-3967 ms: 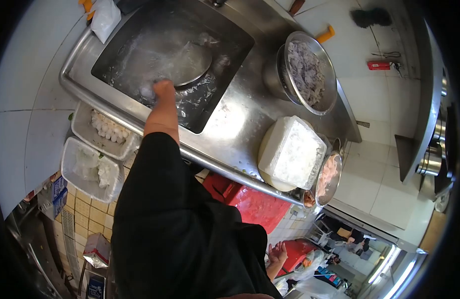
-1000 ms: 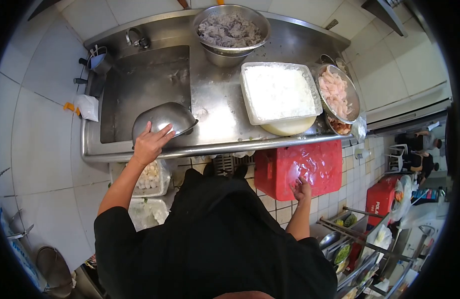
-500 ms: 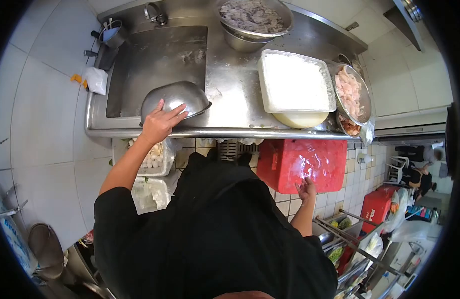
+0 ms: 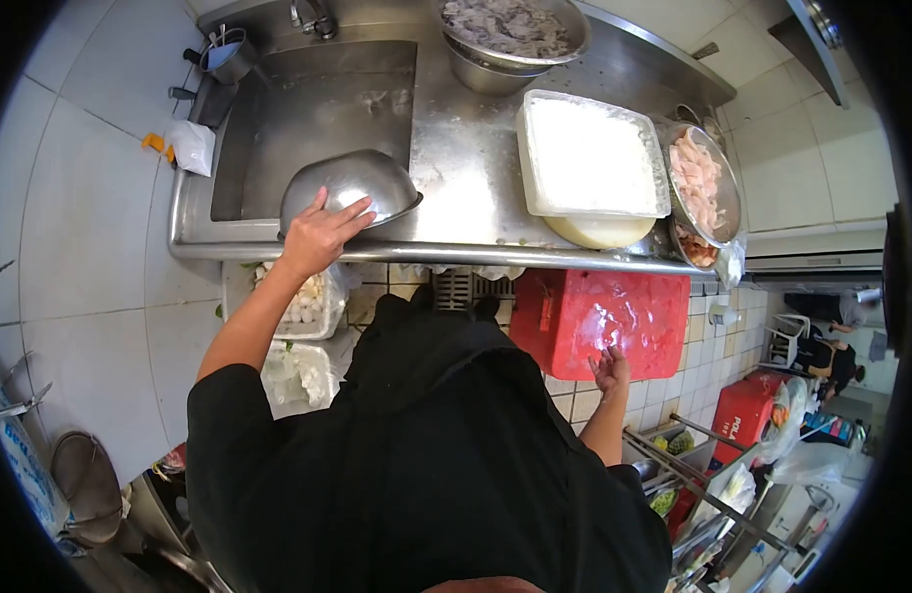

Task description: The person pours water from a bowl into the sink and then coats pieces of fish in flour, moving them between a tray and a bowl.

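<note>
My left hand (image 4: pixel 320 233) lies spread over the back of an upturned steel bowl (image 4: pixel 351 185), which is tilted at the near corner of the sink (image 4: pixel 307 109). My right hand (image 4: pixel 610 370) hangs low beside my hip, fingers loose, just in front of a red plastic box (image 4: pixel 599 319) under the counter. It holds nothing.
On the steel counter (image 4: pixel 456 158) stand a white tub of white stuff (image 4: pixel 589 155), a steel bowl of grey meat (image 4: pixel 510 30) and a bowl of pink meat (image 4: pixel 701 185). Clear trays of white balls (image 4: pixel 307 296) sit below the sink. Wire racks (image 4: pixel 713 494) are at right.
The view has shifted slightly; my left hand stays on the upturned bowl, which is tipped a little more. My right hand has barely moved.
</note>
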Demonstrator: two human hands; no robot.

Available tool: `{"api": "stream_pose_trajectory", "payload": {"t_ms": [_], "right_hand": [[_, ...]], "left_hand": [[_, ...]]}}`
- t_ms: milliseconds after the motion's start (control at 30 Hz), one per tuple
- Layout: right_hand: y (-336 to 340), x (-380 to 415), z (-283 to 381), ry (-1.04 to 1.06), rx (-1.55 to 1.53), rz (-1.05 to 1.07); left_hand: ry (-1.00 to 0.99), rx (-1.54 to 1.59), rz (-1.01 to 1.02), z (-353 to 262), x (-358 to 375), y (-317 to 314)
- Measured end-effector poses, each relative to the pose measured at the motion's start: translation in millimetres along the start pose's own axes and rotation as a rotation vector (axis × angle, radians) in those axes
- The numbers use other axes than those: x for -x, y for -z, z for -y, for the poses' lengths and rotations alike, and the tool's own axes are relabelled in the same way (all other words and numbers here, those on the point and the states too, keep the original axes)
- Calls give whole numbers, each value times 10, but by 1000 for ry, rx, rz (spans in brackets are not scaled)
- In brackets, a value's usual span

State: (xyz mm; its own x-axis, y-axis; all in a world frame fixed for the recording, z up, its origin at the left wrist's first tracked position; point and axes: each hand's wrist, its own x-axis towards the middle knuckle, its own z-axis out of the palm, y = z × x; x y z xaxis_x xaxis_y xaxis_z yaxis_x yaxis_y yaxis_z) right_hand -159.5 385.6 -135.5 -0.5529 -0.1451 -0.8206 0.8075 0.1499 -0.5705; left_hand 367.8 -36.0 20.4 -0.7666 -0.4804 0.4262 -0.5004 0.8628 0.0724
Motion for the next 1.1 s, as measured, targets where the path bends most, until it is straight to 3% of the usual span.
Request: {"api": "stream_pose_trajectory", "payload": {"t_ms": [1100], "right_hand": [[84, -111, -72, -16, -8, 16]], "left_hand": [[12, -13, 12, -65, 30, 6]]}}
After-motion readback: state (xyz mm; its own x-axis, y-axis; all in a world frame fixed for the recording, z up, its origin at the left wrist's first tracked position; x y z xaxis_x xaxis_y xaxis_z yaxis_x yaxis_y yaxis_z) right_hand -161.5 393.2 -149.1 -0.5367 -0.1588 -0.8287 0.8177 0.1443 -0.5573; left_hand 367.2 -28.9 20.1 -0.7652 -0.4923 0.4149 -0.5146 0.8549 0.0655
